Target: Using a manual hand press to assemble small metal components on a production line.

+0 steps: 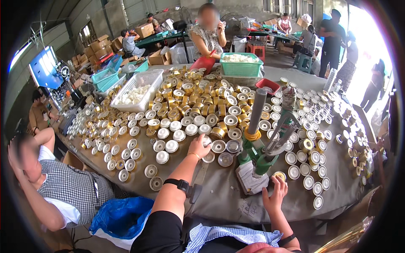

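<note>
My left hand (199, 147) reaches forward over the table, its fingers closed around a white round cap (206, 141) among the nearest pieces. Beside the base of a green hand press (258, 156), my right hand (276, 195) has its fingers curled at a gold-rimmed round cap (279, 175); the fingers partly cover it. The press has a grey upright post and a metal lever, with a yellow band around the post. Left of it lie several white caps (179, 135) and a clear round piece (225, 159). Both of my hands are apart from the lever.
Gold and white caps (202, 101) pile up mid-table; finished-looking white discs (309, 182) spread at right. Behind stand a white basket (157, 76), a green basket (253, 67), a red scoop (204, 63) and a red tray (268, 84). People sit left and across. A blue bag (122, 215) hangs at near left.
</note>
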A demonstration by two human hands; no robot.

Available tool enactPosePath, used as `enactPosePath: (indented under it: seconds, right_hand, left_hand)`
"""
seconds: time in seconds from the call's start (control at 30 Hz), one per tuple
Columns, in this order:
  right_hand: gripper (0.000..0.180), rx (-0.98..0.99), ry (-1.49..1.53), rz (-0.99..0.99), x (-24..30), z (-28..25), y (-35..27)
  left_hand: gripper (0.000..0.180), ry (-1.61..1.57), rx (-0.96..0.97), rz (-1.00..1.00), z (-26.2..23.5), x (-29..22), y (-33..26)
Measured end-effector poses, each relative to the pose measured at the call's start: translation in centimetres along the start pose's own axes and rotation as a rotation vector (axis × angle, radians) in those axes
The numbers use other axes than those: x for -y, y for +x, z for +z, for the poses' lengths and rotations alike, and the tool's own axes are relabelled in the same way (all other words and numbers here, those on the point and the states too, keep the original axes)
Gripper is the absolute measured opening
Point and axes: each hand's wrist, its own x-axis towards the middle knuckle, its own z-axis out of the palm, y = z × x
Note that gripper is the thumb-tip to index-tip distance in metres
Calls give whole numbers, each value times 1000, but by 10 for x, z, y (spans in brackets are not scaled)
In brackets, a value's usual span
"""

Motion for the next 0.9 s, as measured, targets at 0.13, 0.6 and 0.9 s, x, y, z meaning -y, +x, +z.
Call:
enactPosePath:
  seconds: [0.13, 0.6, 0.9]
  right_hand:
    - [56, 3, 49, 55, -7, -7, -13]
    - [44, 50, -601, 136, -67, 27, 39]
    - [48, 178, -418, -128, -76, 31, 40]
  left_hand:
    - [77, -76, 102, 50, 0, 7, -2]
    - [80, -38, -152, 268, 10, 22, -4]
    - [73, -92, -72, 83, 13, 14, 6]
